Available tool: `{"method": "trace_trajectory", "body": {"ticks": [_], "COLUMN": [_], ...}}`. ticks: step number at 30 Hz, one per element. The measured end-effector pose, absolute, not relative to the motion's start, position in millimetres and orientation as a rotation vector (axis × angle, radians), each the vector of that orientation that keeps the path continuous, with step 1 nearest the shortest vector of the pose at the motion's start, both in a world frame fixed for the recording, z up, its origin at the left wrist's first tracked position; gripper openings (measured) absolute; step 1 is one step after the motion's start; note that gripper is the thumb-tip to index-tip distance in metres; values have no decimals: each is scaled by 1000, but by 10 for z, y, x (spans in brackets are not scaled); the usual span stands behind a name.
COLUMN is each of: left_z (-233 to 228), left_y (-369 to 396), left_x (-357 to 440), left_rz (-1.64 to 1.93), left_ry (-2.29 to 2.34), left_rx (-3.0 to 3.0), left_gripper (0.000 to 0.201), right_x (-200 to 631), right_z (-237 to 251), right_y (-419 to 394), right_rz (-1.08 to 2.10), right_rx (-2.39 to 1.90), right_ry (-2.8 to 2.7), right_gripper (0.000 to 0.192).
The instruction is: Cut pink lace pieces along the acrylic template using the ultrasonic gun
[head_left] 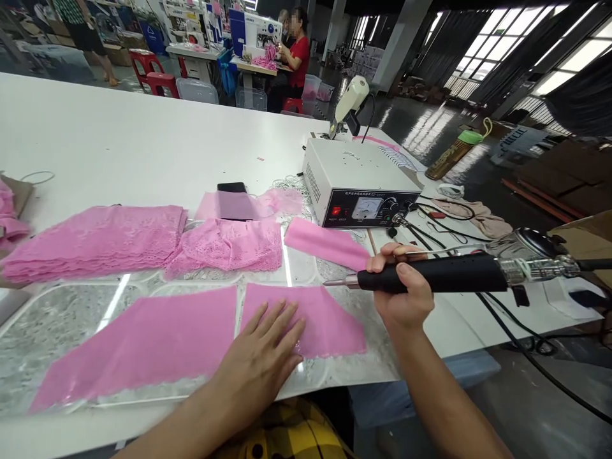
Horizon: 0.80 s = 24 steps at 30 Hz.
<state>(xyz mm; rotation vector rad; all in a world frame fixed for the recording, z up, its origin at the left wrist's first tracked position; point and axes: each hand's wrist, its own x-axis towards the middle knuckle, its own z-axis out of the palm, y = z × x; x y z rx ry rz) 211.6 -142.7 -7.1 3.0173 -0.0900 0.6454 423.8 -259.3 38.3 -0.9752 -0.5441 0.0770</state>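
Note:
My left hand (268, 347) lies flat, fingers extended, on a pink fabric piece (329, 322) with a slanted right end. My right hand (404, 287) is wrapped round a black-handled ultrasonic cutter (444, 273). Its metal tip points left, at the upper edge of that piece. Left of my hand, across a narrow gap, lies a larger pink fabric piece (157, 338). Both rest on a clear, shiny template sheet (62, 319) with pale outlines. Behind them are a stack of pink lace (109, 239), a crumpled lace piece (234, 245) and a pink strip (329, 242).
A white control box (363, 172) with a dial and red switch stands at the back right, its cables (478, 299) running to the right. A phone (232, 188) lies partly under pink fabric. Farther right is a bottle (452, 156). People sit at a sewing machine (255, 32) beyond the table.

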Motion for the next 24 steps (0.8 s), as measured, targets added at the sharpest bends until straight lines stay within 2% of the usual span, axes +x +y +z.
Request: {"method": "trace_trajectory", "body": {"ticks": [12, 24], "left_z": [-116, -104], "left_y": [-1494, -1495], "left_x": [2165, 2176], "left_rz": [489, 526], "left_ry": [-96, -80], "left_rx": [3060, 3026], "left_gripper": [42, 41], "right_x": [4269, 4254], "right_z": [303, 278], "right_y": [-2657, -2625], "right_rz": [85, 91], "right_rx": [-976, -990], "right_ry": [-556, -582], "right_gripper": [14, 14]}}
